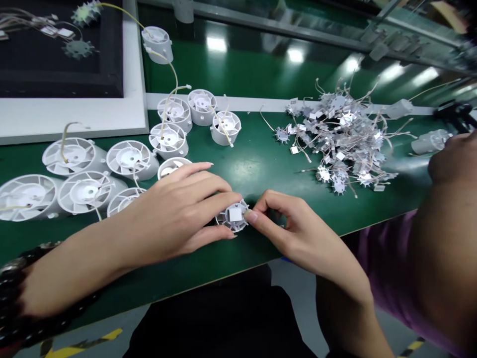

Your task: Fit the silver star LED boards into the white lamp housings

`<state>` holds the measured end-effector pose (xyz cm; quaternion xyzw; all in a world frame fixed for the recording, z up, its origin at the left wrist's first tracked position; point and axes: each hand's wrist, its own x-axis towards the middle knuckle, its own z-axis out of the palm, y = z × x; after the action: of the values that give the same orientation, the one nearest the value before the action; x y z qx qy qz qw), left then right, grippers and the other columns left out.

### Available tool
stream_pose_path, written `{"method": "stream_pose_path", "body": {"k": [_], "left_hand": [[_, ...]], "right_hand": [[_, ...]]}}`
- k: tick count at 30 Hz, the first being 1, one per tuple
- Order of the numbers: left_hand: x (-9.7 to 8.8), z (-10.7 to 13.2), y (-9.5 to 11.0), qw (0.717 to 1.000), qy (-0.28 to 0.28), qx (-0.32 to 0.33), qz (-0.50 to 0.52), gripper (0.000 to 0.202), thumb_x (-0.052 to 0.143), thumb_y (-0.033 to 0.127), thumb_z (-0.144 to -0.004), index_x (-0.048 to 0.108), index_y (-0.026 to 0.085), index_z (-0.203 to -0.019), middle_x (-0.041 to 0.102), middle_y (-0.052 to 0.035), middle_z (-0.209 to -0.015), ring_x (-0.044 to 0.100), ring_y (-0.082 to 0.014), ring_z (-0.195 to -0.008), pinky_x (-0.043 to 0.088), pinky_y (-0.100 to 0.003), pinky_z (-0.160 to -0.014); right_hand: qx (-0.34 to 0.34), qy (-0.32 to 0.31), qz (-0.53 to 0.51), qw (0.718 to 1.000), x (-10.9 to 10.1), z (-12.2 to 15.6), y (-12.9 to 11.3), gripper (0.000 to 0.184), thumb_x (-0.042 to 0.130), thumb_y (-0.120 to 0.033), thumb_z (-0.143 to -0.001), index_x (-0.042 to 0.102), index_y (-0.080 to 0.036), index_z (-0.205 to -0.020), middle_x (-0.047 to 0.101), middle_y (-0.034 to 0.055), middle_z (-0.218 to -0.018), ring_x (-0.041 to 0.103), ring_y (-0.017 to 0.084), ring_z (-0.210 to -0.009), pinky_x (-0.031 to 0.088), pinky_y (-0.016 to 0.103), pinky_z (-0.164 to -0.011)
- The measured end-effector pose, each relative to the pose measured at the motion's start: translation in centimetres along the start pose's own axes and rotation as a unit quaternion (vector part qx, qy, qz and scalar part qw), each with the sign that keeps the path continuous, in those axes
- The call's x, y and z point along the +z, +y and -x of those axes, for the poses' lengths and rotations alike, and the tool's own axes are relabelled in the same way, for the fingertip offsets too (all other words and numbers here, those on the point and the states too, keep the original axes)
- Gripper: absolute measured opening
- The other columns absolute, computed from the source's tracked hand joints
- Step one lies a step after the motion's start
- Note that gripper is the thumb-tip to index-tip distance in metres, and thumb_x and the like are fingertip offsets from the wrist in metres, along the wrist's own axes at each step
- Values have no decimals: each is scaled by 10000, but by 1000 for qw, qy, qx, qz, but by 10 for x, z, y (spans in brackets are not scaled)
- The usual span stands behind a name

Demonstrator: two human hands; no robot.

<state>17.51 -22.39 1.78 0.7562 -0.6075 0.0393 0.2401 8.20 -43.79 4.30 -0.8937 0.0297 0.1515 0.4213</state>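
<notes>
My left hand (179, 209) is curled over a white round housing (234, 216) near the green table's front edge, gripping it from the left. My right hand (294, 228) pinches the same housing from the right, its thumb pressed on the small white square part set in a star-shaped metal piece on top. Both hands meet at the housing.
Several white fan-like housings (130, 159), some with wires, lie at the left. A heap of star-shaped metal parts with wires (339, 134) sits at the right. A black-and-white framed board (74, 114) stands back left. Another person's arm (447, 238) in a purple sleeve is at the right.
</notes>
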Motion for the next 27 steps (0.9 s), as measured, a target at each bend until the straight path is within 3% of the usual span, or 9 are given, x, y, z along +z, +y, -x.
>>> {"method": "stream_pose_path", "body": {"k": [7,10,15,21,27], "left_hand": [[-2,0,0,999,-17,-24,19,398,585,465,-971,587,151,-1215,696,-67,-1087,661,-246,-954,447,-489,-1056],[-1,-1,1,1000,-19,-21,8,405,553,420,-998,538,159,-1307,689,-66,-1107,656,-236,-965,441,-479,-1057],[1,-2,0,999,-25,-30,26,325,551,416,-1001,590,190,-1232,687,-55,-1140,654,-231,-1002,423,-473,-1073],[-3,-1,0,992,-69,-66,79,365,544,459,-1002,584,235,-1288,694,-1,-1242,663,-189,-1102,335,-423,-1169],[0,-1,3,996,-59,-60,40,375,565,471,-990,594,209,-1256,716,-2,-1185,671,-202,-1070,346,-431,-1146]], "right_hand": [[-1,-8,3,1000,-1,-1,1,312,571,-372,-986,575,-187,-735,589,-43,-711,488,92,-641,335,253,-581],[1,-8,3,1000,-1,-1,3,315,583,-372,-979,575,-185,-726,579,-48,-691,467,83,-610,324,249,-568],[4,-12,0,1000,-2,-1,3,329,586,-396,-977,579,-186,-724,569,-52,-677,449,76,-586,310,243,-547],[7,-21,7,1000,-1,-3,1,321,584,-396,-979,591,-191,-732,575,-54,-676,448,75,-578,301,243,-536],[1,-21,21,1000,-3,-1,4,312,593,-396,-978,607,-194,-740,586,-50,-669,471,85,-584,311,245,-526]]}}
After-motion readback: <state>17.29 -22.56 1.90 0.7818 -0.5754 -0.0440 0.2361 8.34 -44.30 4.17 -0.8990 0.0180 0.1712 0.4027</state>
